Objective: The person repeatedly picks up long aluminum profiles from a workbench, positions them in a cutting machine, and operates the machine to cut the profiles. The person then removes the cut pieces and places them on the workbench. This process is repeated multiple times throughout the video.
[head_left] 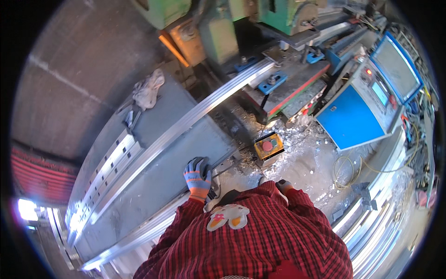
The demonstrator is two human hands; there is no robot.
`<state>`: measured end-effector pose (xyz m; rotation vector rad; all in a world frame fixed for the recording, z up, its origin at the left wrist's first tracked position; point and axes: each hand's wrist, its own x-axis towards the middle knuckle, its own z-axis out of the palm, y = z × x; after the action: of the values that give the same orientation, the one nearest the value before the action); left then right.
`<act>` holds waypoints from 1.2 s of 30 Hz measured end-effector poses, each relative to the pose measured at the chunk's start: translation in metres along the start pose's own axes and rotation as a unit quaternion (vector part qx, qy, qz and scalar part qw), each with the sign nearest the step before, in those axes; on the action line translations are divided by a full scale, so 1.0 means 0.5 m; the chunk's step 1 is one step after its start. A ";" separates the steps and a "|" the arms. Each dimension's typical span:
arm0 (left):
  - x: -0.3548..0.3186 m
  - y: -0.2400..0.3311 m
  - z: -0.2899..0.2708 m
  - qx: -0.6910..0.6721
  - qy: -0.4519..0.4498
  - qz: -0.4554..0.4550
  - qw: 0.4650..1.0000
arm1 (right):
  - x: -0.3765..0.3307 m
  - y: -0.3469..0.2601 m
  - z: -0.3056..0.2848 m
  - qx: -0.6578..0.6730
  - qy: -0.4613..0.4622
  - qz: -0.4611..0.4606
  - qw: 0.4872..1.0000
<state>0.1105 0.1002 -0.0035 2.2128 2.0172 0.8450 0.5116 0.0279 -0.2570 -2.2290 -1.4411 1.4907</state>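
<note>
My left hand (pixel 198 177), in a blue, orange and dark grey glove, rests on the near edge of a grey metal table (pixel 162 169). Its fingers are stretched out and hold nothing. Close to my body at the right is my right hand (pixel 283 186), in a dark glove; its fingers are mostly hidden. A long silvery metal profile (pixel 186 120) lies across the table and reaches up to the work bed of a green machine (pixel 283 18). Left of it lie profiles with a row of dark holes (pixel 108 171). Another long profile (pixel 139 235) runs along the table's near side.
A crumpled rag (pixel 147 90) lies on the table's far side. A yellow control box with a red button (pixel 268 147) stands before the machine among metal scraps (pixel 297 139). At the right are a blue control cabinet (pixel 355 116), a yellow hose (pixel 346 174) and stacked profiles (pixel 378 228).
</note>
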 end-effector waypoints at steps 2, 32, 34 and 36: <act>-0.002 0.006 -0.009 -0.007 0.004 -0.008 1.000 | -0.007 -0.001 0.000 0.021 -0.017 -0.004 1.000; -0.008 0.021 -0.026 -0.013 0.028 -0.011 0.999 | 0.132 0.182 0.039 -0.069 -0.060 -0.211 0.973; -0.003 0.027 -0.025 -0.013 0.018 -0.016 1.000 | 0.135 0.190 0.053 0.028 -0.053 -0.137 0.989; 0.011 0.034 -0.027 -0.024 0.009 -0.015 1.000 | 0.165 0.234 0.042 -0.179 -0.006 -0.332 0.926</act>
<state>0.1206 0.0982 0.0162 2.1531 2.0089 0.9040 0.5771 0.0168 -0.3855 -1.5792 -2.3071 1.0698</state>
